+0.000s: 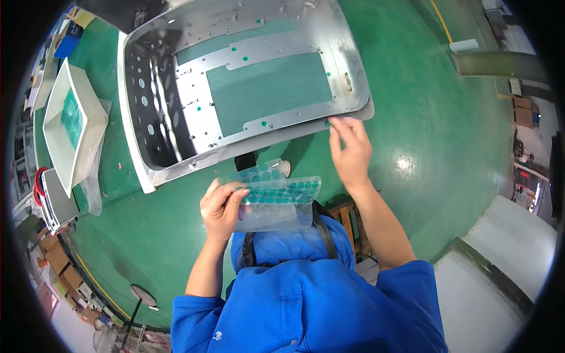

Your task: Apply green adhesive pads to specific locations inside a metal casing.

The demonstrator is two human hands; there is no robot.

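Left hand [220,206]: gripping a clear plastic sheet of round green stickers [276,197], held near the chest.
Right hand [351,150]: fingers loosely spread, fingertips pressing the near rim of the panel.
Panel: large grey perforated sheet-metal panel [247,88] lying over the green floor [435,135].
Left side: white square tray [70,126].

So around my green floor [447,106]: far off to the left there's a white square tray [73,126] tilted up, with a green sheet [70,117] lying in it and a clear plastic bag [93,188] hanging just under it. Below that tray sits a grey box [57,200] with a red ring [39,182] beside it. Cardboard boxes [59,259] pile up further down left. A wooden stool [348,219] peeks out low, mid-floor. A white slab [506,247] lies off to the right.
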